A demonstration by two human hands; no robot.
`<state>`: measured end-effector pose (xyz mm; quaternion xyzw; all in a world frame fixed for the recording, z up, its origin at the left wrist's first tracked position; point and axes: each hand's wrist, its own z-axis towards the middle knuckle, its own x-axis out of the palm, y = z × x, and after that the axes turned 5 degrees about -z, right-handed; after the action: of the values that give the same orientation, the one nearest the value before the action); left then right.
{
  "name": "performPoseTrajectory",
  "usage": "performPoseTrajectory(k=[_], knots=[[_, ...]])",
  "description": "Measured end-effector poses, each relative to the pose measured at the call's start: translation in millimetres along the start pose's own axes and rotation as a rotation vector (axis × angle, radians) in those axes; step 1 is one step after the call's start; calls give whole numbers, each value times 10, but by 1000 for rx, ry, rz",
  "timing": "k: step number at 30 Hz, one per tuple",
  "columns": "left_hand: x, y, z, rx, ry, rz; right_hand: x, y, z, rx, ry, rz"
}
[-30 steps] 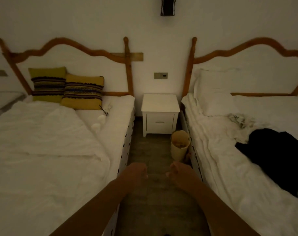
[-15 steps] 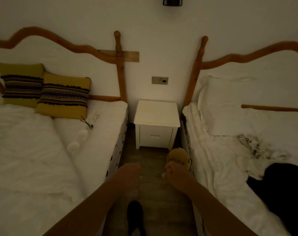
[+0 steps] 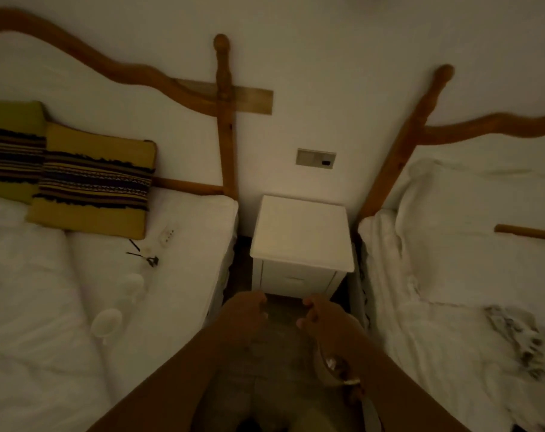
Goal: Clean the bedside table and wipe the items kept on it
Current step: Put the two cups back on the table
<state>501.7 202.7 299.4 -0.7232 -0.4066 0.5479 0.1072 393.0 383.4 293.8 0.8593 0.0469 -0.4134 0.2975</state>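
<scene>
left hand: bare forearm stretched forward over the floor between the beds; left hand [image 3: 243, 313] hangs just in front of the table's base; fingers loosely curled toward the other hand; holds nothing
right hand: forearm stretched forward likewise; right hand [image 3: 324, 319] level with the left, near it but apart; fingers loosely curled inward; empty; edges blurred
hand contact: neither hand touches the table
bedside table: 1 bedside table [image 3: 299, 232]; white, square top, bare; stands against the wall between the 2 beds, close to both mattresses
drawer: 1 drawer [image 3: 296, 277] on the table's front, closed, small handle
beds: 2; left bed [image 3: 31, 307] and right bed [image 3: 436, 338], white linen, rumpled
headboards: 2 wooden curved headboards, left headboard [image 3: 134, 70], right headboard [image 3: 421, 120]
cushions: 2 yellow with dark stripes on the left bed; near cushion [image 3: 93, 182] overlaps far cushion [image 3: 9, 151]
items on left bed: 1 white remote-like thing [image 3: 167, 233]; dark thin pieces [image 3: 143, 255] beside it, too small to name; 2 white round things [image 3: 106, 319], dim, cannot tell what
right bed extras: 1 white pillow [image 3: 467, 219]; 1 patterned cloth [image 3: 514, 332] crumpled lower down
wall: 1 switch plate [image 3: 315, 158] above the table
floor: 1 small bin [image 3: 330, 369] partly hidden under the right forearm
light: dim, warm
</scene>
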Motion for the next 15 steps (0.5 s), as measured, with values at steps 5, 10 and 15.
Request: performPoseTrajectory(k=[5,10,15], knots=[[-367,490,476,-161,-98,-97,-53,448,1009,-187,107,-83],[-607,1153,681,-425,-224,-226,201,1063,2126,-401,318,-244],[-521,1609,523,-718,-421,-376,629,1760,2786,-618,559,-385]])
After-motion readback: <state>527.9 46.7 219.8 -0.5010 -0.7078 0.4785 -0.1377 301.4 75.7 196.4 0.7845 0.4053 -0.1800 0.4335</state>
